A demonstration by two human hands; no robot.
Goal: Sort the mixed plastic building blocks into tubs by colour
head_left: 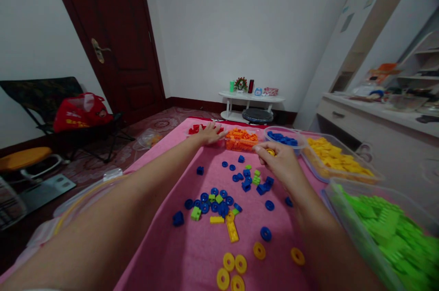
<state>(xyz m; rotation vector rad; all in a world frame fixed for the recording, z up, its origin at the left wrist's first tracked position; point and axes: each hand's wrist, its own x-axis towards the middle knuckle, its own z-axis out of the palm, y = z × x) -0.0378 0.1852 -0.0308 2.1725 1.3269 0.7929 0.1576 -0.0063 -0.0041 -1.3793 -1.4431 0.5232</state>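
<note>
My left hand reaches far forward, fingers spread, over the container of red bricks. Whether it touches the bricks I cannot tell. In my right hand a yellow ring-shaped piece is pinched, in front of the round tub of blue bricks. Between the hands stands a clear box of orange bricks. Loose blue wheels, blue bricks and a few light green bricks lie on the pink cloth. Nearer me are several yellow rings and a yellow strip.
On the right stand a box of yellow bricks and a box of green bricks. Clear plastic lids lie at the table's left edge. Beyond are a low white stand, a counter and a folding chair.
</note>
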